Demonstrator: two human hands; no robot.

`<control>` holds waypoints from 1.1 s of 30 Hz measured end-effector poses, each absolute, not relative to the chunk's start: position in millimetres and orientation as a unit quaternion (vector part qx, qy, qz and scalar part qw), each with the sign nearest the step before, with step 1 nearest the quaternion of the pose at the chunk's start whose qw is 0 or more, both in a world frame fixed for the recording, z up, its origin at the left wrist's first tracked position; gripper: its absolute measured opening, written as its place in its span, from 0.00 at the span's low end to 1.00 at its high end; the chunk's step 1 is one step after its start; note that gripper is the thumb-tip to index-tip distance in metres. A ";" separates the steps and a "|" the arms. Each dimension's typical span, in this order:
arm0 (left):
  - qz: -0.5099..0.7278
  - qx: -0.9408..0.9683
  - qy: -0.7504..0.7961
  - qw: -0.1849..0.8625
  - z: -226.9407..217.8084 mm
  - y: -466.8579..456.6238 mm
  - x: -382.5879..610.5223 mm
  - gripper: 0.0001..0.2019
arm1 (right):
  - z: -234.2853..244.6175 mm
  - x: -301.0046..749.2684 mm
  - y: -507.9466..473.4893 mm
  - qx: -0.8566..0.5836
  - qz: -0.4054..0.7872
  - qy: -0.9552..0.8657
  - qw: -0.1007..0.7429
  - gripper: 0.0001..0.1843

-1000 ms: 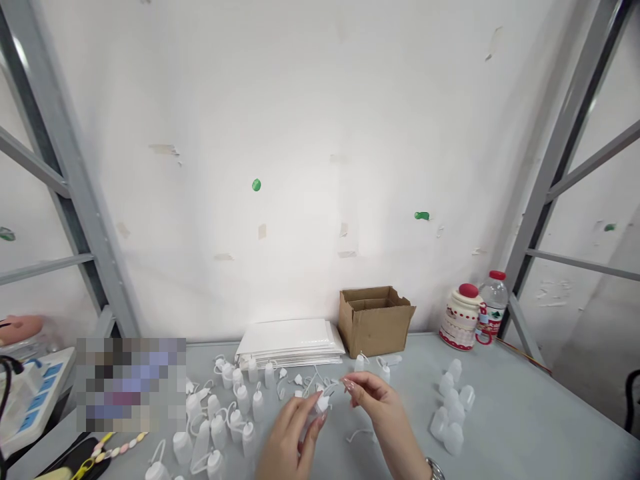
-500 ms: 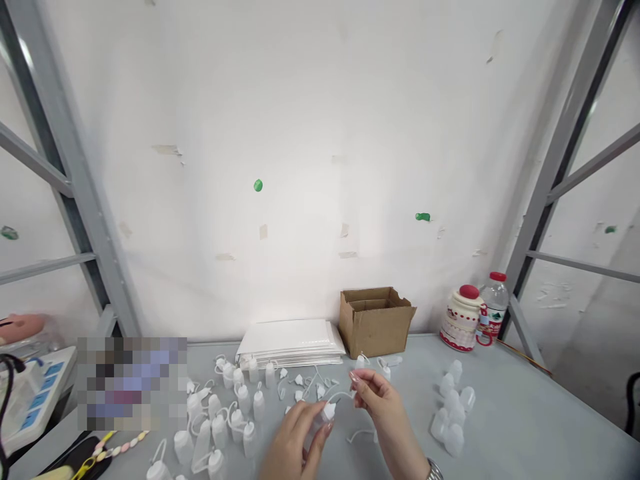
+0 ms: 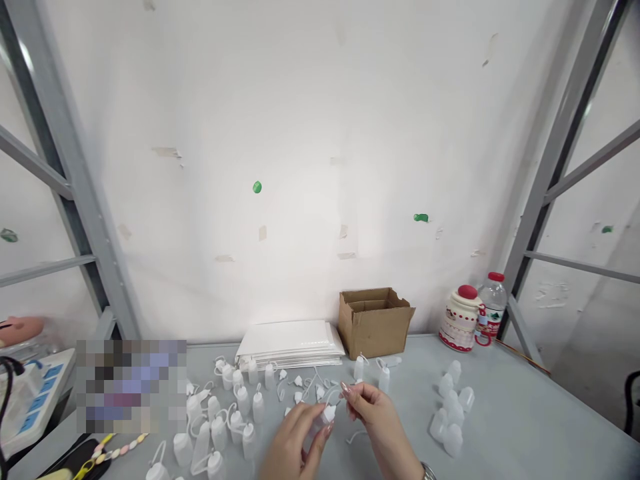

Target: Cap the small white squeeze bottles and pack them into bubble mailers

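Note:
Between the thumb and fingers of my left hand is a small white squeeze bottle, mostly hidden, its white spout cap showing. My right hand is just right of it, thumb and fingertips pinched on the thin white strap that curves up from the cap. Loose white caps with straps lie behind my hands. Many small capped bottles stand to the left, and two more bottles are behind my right hand. Capless translucent bottles are heaped to the right.
Against the wall are a stack of white sheets and an open cardboard box. A cream jug and a plastic bottle stand at the back right. A beaded strap lies at the front left.
My right hand has moved left and slightly down, bringing the strap end closer to the cap, and the strap bends more tightly. My left hand stays almost where it was.

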State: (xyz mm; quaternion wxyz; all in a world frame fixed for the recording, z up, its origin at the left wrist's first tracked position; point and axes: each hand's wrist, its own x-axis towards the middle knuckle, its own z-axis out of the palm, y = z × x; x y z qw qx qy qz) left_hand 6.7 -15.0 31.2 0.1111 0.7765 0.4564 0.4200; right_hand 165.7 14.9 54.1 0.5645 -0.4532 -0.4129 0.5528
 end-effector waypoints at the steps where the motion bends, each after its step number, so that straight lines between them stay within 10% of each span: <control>1: 0.409 0.786 0.452 0.104 31.7 -15.2 5.9 0.11 | 50.8 164.9 15.2 -0.443 0.574 -0.402 0.560 0.22; 33: 0.403 0.795 0.445 0.083 36.1 -16.0 5.2 0.10 | 49.3 160.1 8.3 -0.386 0.674 -0.336 0.533 0.21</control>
